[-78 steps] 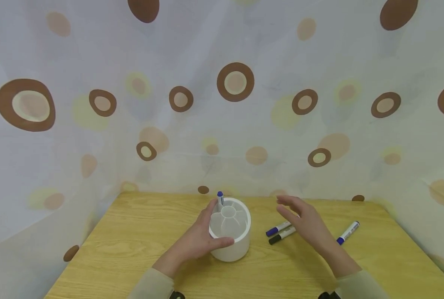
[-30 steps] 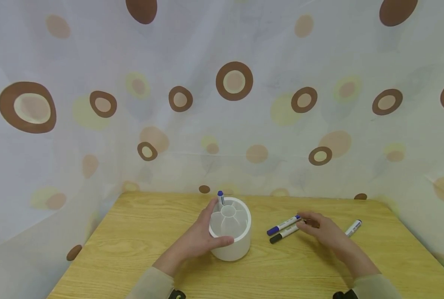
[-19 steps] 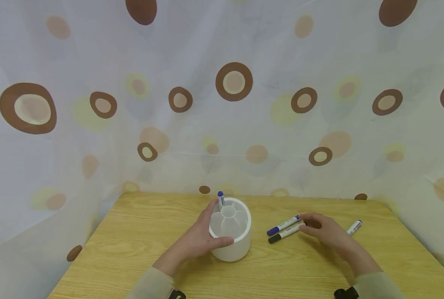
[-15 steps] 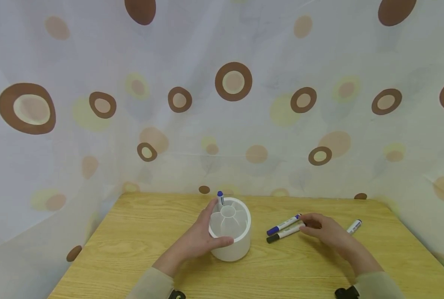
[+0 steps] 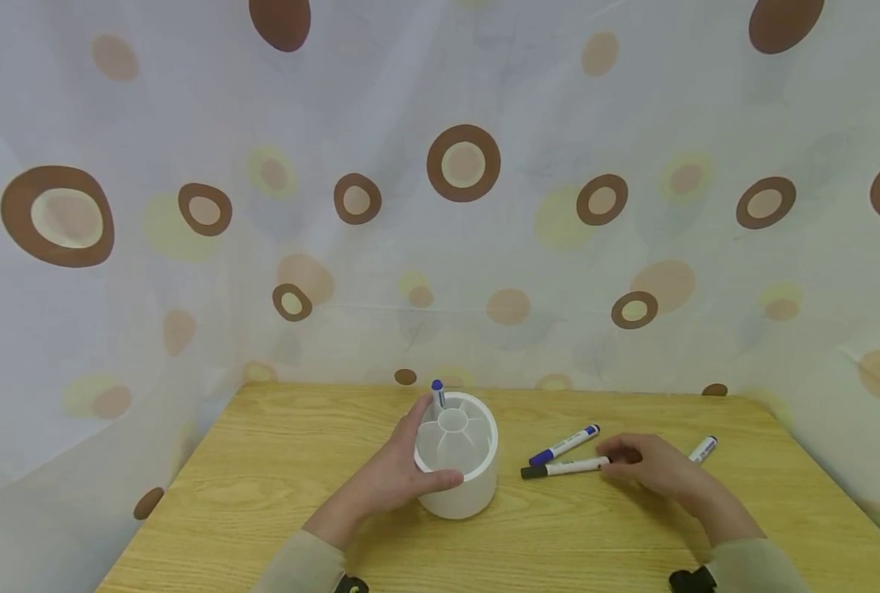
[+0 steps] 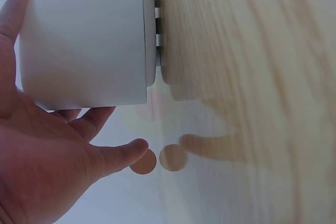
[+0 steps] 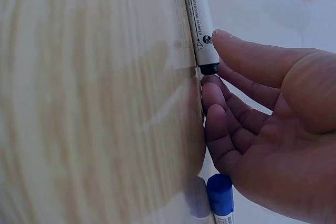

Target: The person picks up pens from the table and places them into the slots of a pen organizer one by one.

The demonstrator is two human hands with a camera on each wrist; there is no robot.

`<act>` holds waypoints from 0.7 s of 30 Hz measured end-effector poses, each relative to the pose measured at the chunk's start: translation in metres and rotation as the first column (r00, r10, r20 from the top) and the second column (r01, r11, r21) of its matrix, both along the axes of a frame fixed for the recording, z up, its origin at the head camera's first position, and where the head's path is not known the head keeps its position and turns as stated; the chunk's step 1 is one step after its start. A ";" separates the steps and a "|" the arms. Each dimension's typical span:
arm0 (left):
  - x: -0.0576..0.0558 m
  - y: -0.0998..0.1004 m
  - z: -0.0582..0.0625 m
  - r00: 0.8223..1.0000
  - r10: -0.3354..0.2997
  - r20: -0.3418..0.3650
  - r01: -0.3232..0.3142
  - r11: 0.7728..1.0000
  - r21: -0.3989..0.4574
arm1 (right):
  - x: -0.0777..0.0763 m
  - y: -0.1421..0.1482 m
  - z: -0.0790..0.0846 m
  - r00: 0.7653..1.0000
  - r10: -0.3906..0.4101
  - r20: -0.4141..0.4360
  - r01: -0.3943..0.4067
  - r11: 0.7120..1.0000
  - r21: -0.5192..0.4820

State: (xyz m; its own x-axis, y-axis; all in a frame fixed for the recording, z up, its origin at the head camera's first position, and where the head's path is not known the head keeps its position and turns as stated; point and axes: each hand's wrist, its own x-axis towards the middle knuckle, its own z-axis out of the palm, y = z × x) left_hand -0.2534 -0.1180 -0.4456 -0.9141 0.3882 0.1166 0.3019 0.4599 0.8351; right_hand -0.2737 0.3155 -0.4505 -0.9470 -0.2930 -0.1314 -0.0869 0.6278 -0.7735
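A round white pen holder (image 5: 461, 499) with several compartments stands on the table, one blue-capped marker (image 5: 437, 390) upright at its back left. My left hand (image 5: 390, 471) grips the holder from the left, thumb over the front rim and fingers round the far side. In the left wrist view the holder's smooth wall (image 6: 86, 40) shows side-on. My right hand (image 5: 651, 466) pinches the plain end of a white whiteboard marker with a black cap (image 5: 569, 468). The right wrist view shows the thumb against the barrel (image 7: 198, 19) and other fingers curled below.
Behind the black-capped marker lies a blue-capped marker (image 5: 563, 445), its cap close to it. Another marker (image 5: 703, 450) lies right of my right hand, partly hidden by it. A spotted curtain (image 5: 536, 354) encloses the back and sides of the wooden table (image 5: 277, 436).
My right hand has come down to the black-capped marker and swung it away from the blue one, cap shifting left, plain end toward me. My left hand keeps its hold on the pen holder.
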 end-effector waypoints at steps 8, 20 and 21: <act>0.001 0.000 -0.001 1.000 0.004 -0.011 -0.004 1.000 -0.008 | -0.002 0.000 -0.003 1.000 -0.012 0.019 0.012 1.000 0.025; -0.001 0.000 -0.001 1.000 0.002 -0.012 -0.002 1.000 -0.012 | -0.003 -0.002 -0.003 0.999 0.008 -0.038 -0.006 0.999 0.037; -0.001 0.000 -0.001 1.000 0.002 -0.012 -0.002 1.000 -0.012 | -0.003 -0.003 -0.003 0.999 0.007 -0.043 -0.005 0.999 0.040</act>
State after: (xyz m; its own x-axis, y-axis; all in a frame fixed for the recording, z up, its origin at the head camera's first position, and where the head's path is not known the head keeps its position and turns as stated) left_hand -0.2540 -0.1177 -0.4471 -0.9135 0.3878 0.1231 0.3109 0.4702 0.8260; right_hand -0.2768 0.3129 -0.4536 -0.9504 -0.2938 -0.1022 -0.1232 0.6573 -0.7435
